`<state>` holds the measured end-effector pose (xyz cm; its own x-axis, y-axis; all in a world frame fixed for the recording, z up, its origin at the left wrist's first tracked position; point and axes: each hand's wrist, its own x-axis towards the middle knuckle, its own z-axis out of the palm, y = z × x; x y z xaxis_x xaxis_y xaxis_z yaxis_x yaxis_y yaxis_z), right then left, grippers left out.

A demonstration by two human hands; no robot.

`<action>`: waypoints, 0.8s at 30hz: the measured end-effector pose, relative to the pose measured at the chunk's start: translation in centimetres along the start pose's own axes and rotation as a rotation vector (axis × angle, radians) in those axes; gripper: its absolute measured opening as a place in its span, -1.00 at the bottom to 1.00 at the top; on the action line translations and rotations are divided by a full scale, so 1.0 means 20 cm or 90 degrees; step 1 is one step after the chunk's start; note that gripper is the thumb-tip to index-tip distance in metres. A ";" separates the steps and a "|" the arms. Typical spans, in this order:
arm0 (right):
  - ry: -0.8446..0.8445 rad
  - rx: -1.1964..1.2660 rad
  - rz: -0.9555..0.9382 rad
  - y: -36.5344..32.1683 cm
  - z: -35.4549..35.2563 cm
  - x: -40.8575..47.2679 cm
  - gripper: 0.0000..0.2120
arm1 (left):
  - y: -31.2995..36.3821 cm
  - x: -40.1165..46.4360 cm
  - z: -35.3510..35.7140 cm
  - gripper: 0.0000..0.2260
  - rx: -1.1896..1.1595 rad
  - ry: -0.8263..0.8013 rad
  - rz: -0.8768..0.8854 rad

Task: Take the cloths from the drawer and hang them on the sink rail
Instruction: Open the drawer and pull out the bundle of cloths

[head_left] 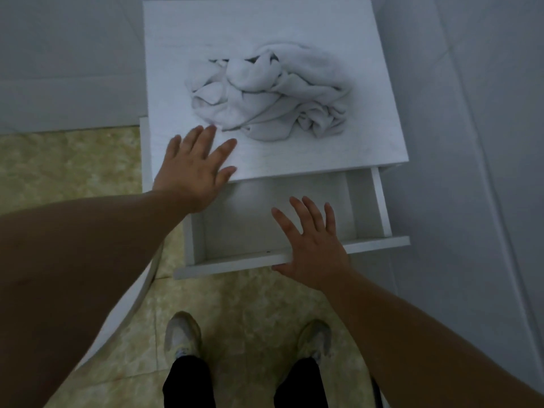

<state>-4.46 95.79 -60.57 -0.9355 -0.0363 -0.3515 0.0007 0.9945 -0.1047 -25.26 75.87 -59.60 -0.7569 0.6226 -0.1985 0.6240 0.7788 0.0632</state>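
A small white cabinet (294, 22) is standing against pale grey walls (73, 54), on a floor of mottled yellow-green tiles (73, 160). The light is lying dim over the whole room. The cabinet's top drawer (379, 201) is standing pulled out toward the person, its white inside showing bare. At the bottom of the view, the person's two pale shoes (182, 334) and dark trouser legs (188, 384) are standing on the tiles.

The cloths (270, 92) are lying in a crumpled white heap on the cabinet top, behind the open drawer and not in it. The heap is sitting just beyond the left hand's fingertips, close to them but not clearly touching, and well apart from the right hand.

The left hand (194, 169) is lying flat on the near left part of the cabinet top, fingers straight and spread, holding nothing. The right hand (312, 245) is reaching over the drawer's front panel (223, 265), fingers straight and fanned wide above the drawer's inside, the thumb lying along the panel's outer face; it is gripping nothing.
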 end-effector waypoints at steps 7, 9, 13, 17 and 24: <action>0.051 -0.013 -0.019 0.06 -0.02 0.13 0.10 | -0.04 0.05 0.03 -0.40 0.012 0.012 -0.033; 0.080 -0.012 -0.006 0.06 -0.02 0.16 0.11 | -0.05 0.05 0.02 -0.40 0.017 0.004 -0.033; 0.156 -0.031 -0.003 0.07 -0.04 0.19 0.09 | -0.04 0.05 0.04 -0.40 0.027 0.021 -0.035; 0.176 -0.087 -0.030 0.06 -0.08 0.23 0.07 | -0.05 0.05 0.04 -0.39 0.032 0.022 -0.030; 0.097 -0.094 0.008 0.08 -0.15 0.34 0.17 | -0.06 0.05 0.03 -0.39 0.023 0.018 -0.032</action>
<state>-11.79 97.51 -60.38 -0.9785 -0.0189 -0.2054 -0.0277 0.9988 0.0397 -26.73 75.52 -60.54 -0.7927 0.5847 -0.1725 0.5909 0.8065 0.0187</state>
